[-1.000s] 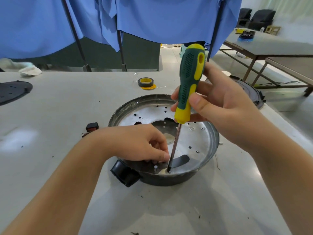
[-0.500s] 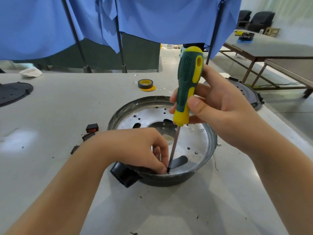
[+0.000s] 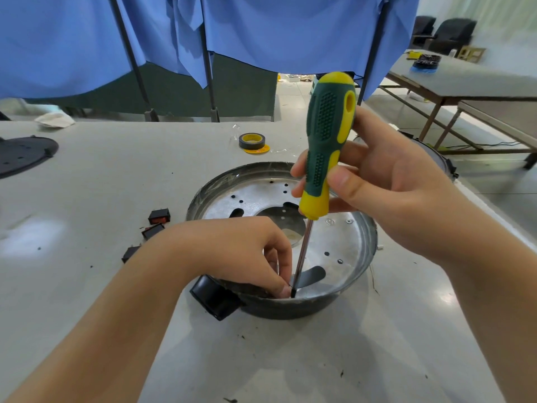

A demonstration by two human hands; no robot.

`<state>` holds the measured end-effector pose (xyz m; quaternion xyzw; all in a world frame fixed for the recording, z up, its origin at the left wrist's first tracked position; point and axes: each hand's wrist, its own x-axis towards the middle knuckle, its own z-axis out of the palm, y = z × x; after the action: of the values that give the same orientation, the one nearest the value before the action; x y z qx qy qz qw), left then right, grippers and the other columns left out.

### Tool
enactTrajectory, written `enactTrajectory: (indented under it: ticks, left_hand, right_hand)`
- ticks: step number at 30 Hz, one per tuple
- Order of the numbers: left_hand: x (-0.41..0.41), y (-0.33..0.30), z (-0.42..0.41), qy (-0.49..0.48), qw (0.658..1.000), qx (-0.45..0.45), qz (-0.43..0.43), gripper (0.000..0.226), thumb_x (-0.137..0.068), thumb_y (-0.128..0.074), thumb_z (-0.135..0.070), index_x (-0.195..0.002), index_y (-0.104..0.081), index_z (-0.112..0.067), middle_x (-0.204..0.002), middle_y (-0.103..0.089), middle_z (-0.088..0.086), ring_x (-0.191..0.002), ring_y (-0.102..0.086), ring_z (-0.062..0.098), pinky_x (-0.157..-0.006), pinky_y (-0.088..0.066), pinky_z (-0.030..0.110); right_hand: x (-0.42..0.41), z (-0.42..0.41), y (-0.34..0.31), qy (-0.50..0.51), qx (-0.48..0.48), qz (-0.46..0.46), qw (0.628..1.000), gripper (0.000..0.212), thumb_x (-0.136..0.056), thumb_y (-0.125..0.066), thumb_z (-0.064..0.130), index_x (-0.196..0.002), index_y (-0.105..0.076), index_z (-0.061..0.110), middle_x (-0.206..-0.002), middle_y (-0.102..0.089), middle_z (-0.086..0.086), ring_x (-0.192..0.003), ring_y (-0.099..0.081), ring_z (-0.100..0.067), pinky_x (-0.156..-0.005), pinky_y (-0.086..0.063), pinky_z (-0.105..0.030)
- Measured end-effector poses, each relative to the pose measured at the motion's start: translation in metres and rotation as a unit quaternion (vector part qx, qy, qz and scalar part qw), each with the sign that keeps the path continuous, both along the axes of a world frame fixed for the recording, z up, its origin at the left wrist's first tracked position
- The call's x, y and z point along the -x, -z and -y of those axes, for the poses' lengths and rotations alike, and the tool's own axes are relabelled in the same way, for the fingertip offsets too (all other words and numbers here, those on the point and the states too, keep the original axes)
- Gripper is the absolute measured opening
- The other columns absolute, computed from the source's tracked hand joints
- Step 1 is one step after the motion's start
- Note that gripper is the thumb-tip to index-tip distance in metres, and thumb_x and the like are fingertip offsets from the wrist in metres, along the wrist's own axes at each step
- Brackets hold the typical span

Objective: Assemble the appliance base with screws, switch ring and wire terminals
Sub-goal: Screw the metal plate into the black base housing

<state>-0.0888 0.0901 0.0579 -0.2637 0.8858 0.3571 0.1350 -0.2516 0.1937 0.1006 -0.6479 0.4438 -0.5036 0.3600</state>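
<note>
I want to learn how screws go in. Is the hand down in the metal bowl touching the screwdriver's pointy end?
Touching. In the head view, the left hand's fingertips press right against the screwdriver tip, inside the appliance base, with no gap showing.

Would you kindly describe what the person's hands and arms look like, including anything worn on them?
Both arms are bare along all that shows of them: no sleeve or cuff is visible. The left hand and the right hand wear no gloves, and no rings, watch or wristbands can be seen. The fingernails look short and unpainted. No markings, bandages or cables show on either arm.
</note>
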Motion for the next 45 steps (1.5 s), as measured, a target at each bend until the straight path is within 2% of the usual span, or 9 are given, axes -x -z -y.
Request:
enactTrajectory:
  ticks: [7,13,16,20,24,34,38,43,45]
  left_hand:
    - [0.0,-0.003,-0.001,-0.006,1.0,0.02,-0.008,0.018,-0.079,-0.073,-0.042,-0.065,-0.062,-0.047,-0.062,-0.059,-0.026,-0.056,-0.054,-0.009,-0.049,-0.038,0.007]
    - [-0.003,-0.01,-0.003,-0.001,1.0,0.006,-0.012,0.018,-0.081,-0.072,-0.043,-0.067,-0.062,-0.05,-0.064,-0.06,-0.028,-0.058,-0.054,-0.01,-0.048,-0.037,0.004]
    - [-0.01,-0.019,-0.002,0.006,0.999,-0.041,-0.028,0.011,-0.08,-0.074,-0.042,-0.083,-0.065,-0.048,-0.078,-0.065,-0.027,-0.072,-0.062,-0.008,-0.063,-0.049,0.009]
    - [-0.012,-0.029,-0.007,0.008,0.988,-0.033,-0.149,0.028,-0.072,-0.081,-0.04,-0.096,-0.069,-0.03,-0.088,-0.071,-0.009,-0.087,-0.068,0.008,-0.085,-0.055,0.036]
    - [-0.004,-0.034,-0.019,-0.018,0.96,-0.012,-0.28,0.023,-0.07,-0.083,-0.037,-0.083,-0.069,-0.025,-0.078,-0.068,-0.003,-0.075,-0.066,0.01,-0.069,-0.056,0.026]
    - [-0.006,-0.038,-0.023,-0.035,0.942,-0.019,-0.332,0.02,-0.068,-0.084,-0.033,-0.086,-0.075,-0.03,-0.08,-0.073,0.0,-0.082,-0.07,0.019,-0.077,-0.056,0.037]
    - [-0.008,-0.039,-0.022,-0.055,0.934,-0.029,-0.351,0.036,-0.061,-0.089,-0.031,-0.091,-0.075,-0.016,-0.087,-0.074,0.009,-0.086,-0.071,0.027,-0.078,-0.058,0.044]
    - [-0.006,-0.037,-0.021,-0.058,0.93,-0.041,-0.36,0.018,-0.072,-0.08,-0.015,-0.089,-0.074,-0.016,-0.079,-0.075,-0.004,-0.077,-0.072,0.01,-0.068,-0.054,0.017]
    - [-0.007,-0.035,-0.019,-0.068,0.927,-0.076,-0.36,0.018,-0.076,-0.074,-0.019,-0.093,-0.073,-0.015,-0.085,-0.076,0.0,-0.083,-0.073,0.014,-0.072,-0.055,0.019]
  right_hand:
    - [-0.003,0.001,-0.002,0.043,0.042,-0.045,0.997,0.052,-0.076,-0.073,0.015,-0.124,-0.052,0.023,-0.101,-0.067,-0.01,-0.088,-0.069,-0.019,-0.077,-0.057,-0.03]
    - [-0.008,0.0,0.0,0.075,0.063,-0.057,0.994,0.031,-0.06,-0.08,0.036,-0.087,-0.065,0.033,-0.082,-0.069,0.012,-0.08,-0.067,-0.007,-0.073,-0.055,-0.022]
    - [-0.011,0.0,-0.001,0.091,0.077,-0.08,0.99,0.032,-0.056,-0.081,0.042,-0.082,-0.061,0.042,-0.078,-0.066,0.022,-0.077,-0.066,-0.002,-0.071,-0.053,-0.015]
    - [-0.017,0.0,0.001,0.098,0.075,-0.119,0.985,0.037,-0.059,-0.084,0.047,-0.082,-0.055,0.042,-0.073,-0.063,0.028,-0.073,-0.064,0.002,-0.068,-0.049,-0.014]
    - [-0.019,0.0,0.004,0.109,0.074,-0.118,0.984,0.034,-0.06,-0.083,0.043,-0.081,-0.056,0.042,-0.071,-0.064,0.022,-0.074,-0.064,0.001,-0.069,-0.047,-0.013]
    - [-0.02,0.001,0.008,0.131,0.07,-0.126,0.981,0.036,-0.059,-0.078,0.053,-0.083,-0.059,0.037,-0.079,-0.066,0.019,-0.083,-0.065,-0.004,-0.076,-0.051,-0.015]
    - [-0.02,0.001,0.009,0.136,0.077,-0.125,0.98,0.034,-0.06,-0.075,0.054,-0.082,-0.058,0.035,-0.081,-0.066,0.017,-0.084,-0.066,-0.006,-0.077,-0.052,-0.016]
    - [-0.019,0.0,0.006,0.13,0.064,-0.112,0.983,0.039,-0.066,-0.077,0.054,-0.095,-0.057,0.038,-0.089,-0.066,0.024,-0.093,-0.065,-0.001,-0.084,-0.051,-0.019]
    - [-0.017,-0.001,0.005,0.1,0.06,-0.081,0.99,0.037,-0.076,-0.071,0.039,-0.109,-0.056,0.03,-0.099,-0.068,0.02,-0.103,-0.064,-0.003,-0.087,-0.051,-0.021]
